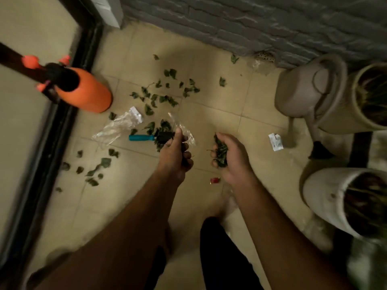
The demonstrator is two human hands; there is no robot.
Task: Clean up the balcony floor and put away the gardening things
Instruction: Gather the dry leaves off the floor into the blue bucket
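The scattered leaves (159,97) are being left on the floor (209,101), up-left of both hands. A clear plastic scrap (185,135) is being pinched by the nearer left hand (174,155), beside the left-pointing teal-handled trowel (146,137). Gathered leaves (219,151) are being clenched in the right hand (230,158).

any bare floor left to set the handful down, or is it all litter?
Bare tile lies between the right hand and the watering can, apart from a white paper scrap. More lies along the grey wall above the leaves. Crowded: from the orange sprayer past the clear wrapper and trowel to the left hand.
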